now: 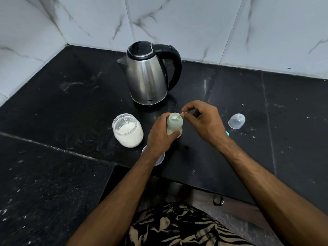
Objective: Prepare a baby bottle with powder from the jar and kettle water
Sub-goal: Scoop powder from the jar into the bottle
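Head view: bottle (174,123) held upright on worktop (230,96), just in front of kettle (148,73). Left hand (159,137) fingers wrapped round bottle body; right hand (204,119) fingers pinched on scoop (181,115) tipped into bottle mouth. Step judged: powder being dosed. Next move calls for scoop withdrawn, kettle lifted by handle, water poured. Open jar (127,130) left of bottle, lid (159,159) partly hidden under left wrist, clear cap (236,121) right of bottle. Right arm lies in path to kettle handle.
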`<state>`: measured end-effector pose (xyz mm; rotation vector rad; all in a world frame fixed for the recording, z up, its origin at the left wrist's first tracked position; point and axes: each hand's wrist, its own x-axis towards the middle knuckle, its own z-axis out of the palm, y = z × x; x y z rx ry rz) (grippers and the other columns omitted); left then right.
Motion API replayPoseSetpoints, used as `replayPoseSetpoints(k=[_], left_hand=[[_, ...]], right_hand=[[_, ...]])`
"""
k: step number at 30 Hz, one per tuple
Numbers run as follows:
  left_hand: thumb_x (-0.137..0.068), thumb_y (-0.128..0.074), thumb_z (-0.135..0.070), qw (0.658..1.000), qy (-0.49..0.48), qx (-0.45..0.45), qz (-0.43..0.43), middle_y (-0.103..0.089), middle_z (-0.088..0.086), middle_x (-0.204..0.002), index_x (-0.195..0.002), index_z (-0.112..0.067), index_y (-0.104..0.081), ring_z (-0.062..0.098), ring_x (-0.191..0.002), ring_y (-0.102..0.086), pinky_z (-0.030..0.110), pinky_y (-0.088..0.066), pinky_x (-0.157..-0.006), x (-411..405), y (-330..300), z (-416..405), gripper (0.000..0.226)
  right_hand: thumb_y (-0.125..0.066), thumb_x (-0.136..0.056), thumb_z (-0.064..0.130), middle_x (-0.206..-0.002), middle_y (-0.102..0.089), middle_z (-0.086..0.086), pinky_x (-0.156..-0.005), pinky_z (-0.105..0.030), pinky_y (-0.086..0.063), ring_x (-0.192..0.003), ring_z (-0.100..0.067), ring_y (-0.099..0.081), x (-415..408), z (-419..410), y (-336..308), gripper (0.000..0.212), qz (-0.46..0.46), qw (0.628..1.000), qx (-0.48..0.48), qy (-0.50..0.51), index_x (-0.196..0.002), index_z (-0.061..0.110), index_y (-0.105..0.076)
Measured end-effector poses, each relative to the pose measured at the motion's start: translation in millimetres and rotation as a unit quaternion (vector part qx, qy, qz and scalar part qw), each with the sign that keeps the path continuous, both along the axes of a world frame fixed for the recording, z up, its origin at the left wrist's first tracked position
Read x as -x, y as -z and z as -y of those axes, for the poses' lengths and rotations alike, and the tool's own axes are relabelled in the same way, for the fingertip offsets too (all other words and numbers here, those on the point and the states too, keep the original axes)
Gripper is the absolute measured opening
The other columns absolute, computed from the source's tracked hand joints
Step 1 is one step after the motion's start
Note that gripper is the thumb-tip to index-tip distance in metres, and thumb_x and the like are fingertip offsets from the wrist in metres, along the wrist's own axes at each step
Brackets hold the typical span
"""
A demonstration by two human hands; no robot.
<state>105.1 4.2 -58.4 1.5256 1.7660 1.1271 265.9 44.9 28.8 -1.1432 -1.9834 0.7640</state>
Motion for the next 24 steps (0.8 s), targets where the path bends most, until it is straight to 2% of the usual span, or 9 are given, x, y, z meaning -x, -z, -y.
replayPoseSetpoints(k=[3,6,8,14,19,24], left_hand=[[-0.070,-0.070,-0.049,1.000,-0.002,0.000,-0.002,-0.060,-0.011,-0.119,-0.123,-0.030,-0.053,0.012,-0.108,-0.060,0.045,-0.053,-0.089,-1.0,-0.4,0.9,0.059],[-0.070,-0.070,-0.049,1.000,-0.005,0.004,-0.002,-0.060,-0.012,-0.119,-0.124,-0.030,-0.052,0.011,-0.109,-0.060,0.044,-0.053,-0.088,-1.4,-1.3,1.1,0.060],[-0.070,-0.070,-0.048,1.000,-0.007,0.005,-0.002,-0.060,-0.012,-0.119,-0.123,-0.030,-0.053,0.010,-0.108,-0.060,0.044,-0.053,-0.088,-1.8,-2.5,2.1,0.059],[-0.069,-0.071,-0.046,1.000,-0.006,0.004,-0.001,-0.060,-0.011,-0.118,-0.123,-0.027,-0.053,0.013,-0.109,-0.059,0.045,-0.052,-0.089,-2.6,-5.1,2.5,0.060],[-0.068,-0.072,-0.047,1.000,-0.008,0.013,0.005,-0.060,-0.011,-0.118,-0.123,-0.029,-0.052,0.012,-0.109,-0.058,0.044,-0.052,-0.090,-2.9,-6.8,3.6,0.061],[-0.064,-0.078,-0.051,1.000,-0.010,0.020,0.021,-0.061,-0.010,-0.122,-0.125,-0.027,-0.051,0.011,-0.112,-0.058,0.043,-0.051,-0.093,-2.8,-8.8,5.9,0.071]], right_hand=[[-0.075,-0.085,0.014,-0.086,-0.066,0.010,-0.063,-0.009,-0.044,-0.066,-0.002,-0.056,-2.9,0.7,-0.3,0.009,0.007,1.000,0.014,-0.010,-0.089,0.020,-0.069],[-0.075,-0.086,0.013,-0.087,-0.061,0.012,-0.066,-0.005,-0.042,-0.070,0.005,-0.055,-3.2,2.2,-1.4,0.007,0.067,0.995,-0.037,-0.059,-0.092,0.013,-0.071],[-0.074,-0.086,0.014,-0.088,-0.062,0.012,-0.066,-0.006,-0.043,-0.069,0.007,-0.055,-3.8,2.4,-1.6,0.008,0.068,0.994,-0.052,-0.062,-0.093,0.013,-0.071],[-0.075,-0.085,0.010,-0.081,-0.068,0.014,-0.064,-0.012,-0.047,-0.069,0.000,-0.060,-9.7,1.2,-6.6,0.009,-0.082,0.996,0.028,0.021,-0.089,0.016,-0.070],[-0.075,-0.085,0.008,-0.084,-0.071,-0.012,-0.058,-0.026,-0.057,-0.073,-0.015,-0.065,-10.0,-0.5,-4.8,0.010,-0.207,0.967,0.132,0.067,-0.093,0.005,-0.069],[-0.073,-0.086,0.005,-0.084,-0.071,-0.010,-0.060,-0.026,-0.058,-0.076,-0.018,-0.069,-9.0,4.2,-4.9,0.014,-0.267,0.938,0.199,0.092,-0.097,0.000,-0.067]])
